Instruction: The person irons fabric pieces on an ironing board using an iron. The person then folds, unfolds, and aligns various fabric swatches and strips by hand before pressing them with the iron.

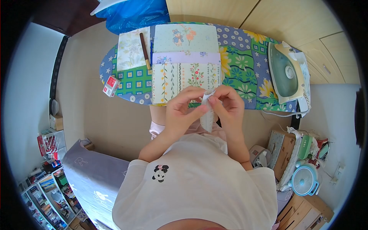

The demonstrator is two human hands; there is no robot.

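Note:
Both hands are held in front of the white shirt, near the front edge of the ironing board. A small folded white cloth [207, 119] hangs between them. My left hand [184, 109] pinches its upper part from the left side, thumb laid on it. From the right, my right hand [229, 107] pinches the same top edge between thumb and fingers. Just beyond the hands lies a floral-patterned sheet [186, 78], with a lilac strip [186, 58] and a pale sheet with a rabbit picture [203, 38] above it.
The patterned ironing board [239, 73] carries an iron [284, 73] at the right. On its left are a floral paper [128, 50], a brown pen [144, 50] and a small red-and-white box [111, 86]. A blue plastic bag [134, 19] is behind. A small fan [304, 180] stands lower right.

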